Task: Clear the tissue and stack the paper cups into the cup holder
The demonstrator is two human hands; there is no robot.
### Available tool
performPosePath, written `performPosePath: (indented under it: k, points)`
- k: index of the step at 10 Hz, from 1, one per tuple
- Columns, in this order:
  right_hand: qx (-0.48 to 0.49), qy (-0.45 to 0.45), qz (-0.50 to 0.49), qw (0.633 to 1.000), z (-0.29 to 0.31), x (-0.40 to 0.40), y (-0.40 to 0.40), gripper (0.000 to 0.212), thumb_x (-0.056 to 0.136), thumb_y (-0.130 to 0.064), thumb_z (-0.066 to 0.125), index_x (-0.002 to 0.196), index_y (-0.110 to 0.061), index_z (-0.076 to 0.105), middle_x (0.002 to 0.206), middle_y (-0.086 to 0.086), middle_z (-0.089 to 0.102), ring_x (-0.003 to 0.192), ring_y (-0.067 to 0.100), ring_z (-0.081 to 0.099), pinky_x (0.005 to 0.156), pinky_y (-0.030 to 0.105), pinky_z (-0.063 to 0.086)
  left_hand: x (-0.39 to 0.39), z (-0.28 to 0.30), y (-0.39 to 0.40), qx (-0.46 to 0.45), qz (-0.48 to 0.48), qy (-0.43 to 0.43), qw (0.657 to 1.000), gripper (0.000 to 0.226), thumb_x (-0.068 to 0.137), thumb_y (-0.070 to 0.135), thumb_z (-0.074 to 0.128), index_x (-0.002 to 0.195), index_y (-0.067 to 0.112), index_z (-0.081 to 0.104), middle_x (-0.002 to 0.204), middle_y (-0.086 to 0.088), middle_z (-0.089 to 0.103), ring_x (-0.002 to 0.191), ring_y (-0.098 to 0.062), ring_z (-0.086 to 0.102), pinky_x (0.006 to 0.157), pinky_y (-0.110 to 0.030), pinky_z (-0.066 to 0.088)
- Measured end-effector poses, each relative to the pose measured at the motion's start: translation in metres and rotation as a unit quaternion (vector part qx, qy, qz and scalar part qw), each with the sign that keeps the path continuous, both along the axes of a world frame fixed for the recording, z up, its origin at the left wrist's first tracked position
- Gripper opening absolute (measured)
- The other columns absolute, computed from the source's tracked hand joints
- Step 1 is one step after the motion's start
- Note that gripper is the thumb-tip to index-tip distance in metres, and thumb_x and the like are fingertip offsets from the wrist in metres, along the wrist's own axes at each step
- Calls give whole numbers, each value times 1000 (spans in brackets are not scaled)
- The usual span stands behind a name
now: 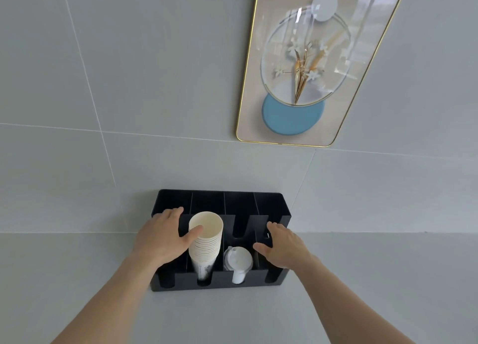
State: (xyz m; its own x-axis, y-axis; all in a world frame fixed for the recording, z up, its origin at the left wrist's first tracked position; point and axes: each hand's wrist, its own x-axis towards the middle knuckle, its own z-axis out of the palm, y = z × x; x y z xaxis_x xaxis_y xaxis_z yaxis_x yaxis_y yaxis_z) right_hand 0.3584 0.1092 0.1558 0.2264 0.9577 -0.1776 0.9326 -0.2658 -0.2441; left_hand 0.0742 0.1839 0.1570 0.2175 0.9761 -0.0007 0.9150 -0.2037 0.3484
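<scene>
So the left hand (161,236) is spread flat over the far-left part of the black plastic cup holder (219,283), fingers fanned out across the top edge and the thumb stretched right until it touches the rim of the top cup. It isn't gripping anything, just resting there. The right hand (280,245) is on the other end, also loose and spread, fingers laid over the right-hand divider and the thumb pointing left toward the middle. Nothing pinched in it either.

Between the two hands sits the stack of cream paper cups (205,242), nested together and standing mouth-up in the second slot from the left, tilted a bit toward the near side so the base pokes down behind the front notch. Just right of it, in the third slot, there's a small pile of white plastic lids (238,259) with a white piece below them showing through the notch.

The holder has four slots in the near row and four more behind, the far ones looking dark. It sits on a pale grey worktop (362,292), pushed against a grey tiled wall (129,85). Up on the wall to the right hangs a gold-framed picture (310,67) with a blue disc and gold flowers.
</scene>
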Motion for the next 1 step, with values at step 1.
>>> performPosePath:
  k: [1]
  points:
    - [27, -28, 4, 999, 8, 12, -10, 65, 94, -56, 57, 139, -11, 42, 136, 6, 55, 122, 27, 54, 97, 38, 48, 9, 13, -1, 56, -35, 46, 997, 99, 84, 82, 38, 159, 18, 24, 165, 0, 29, 152, -20, 24, 122, -40, 26]
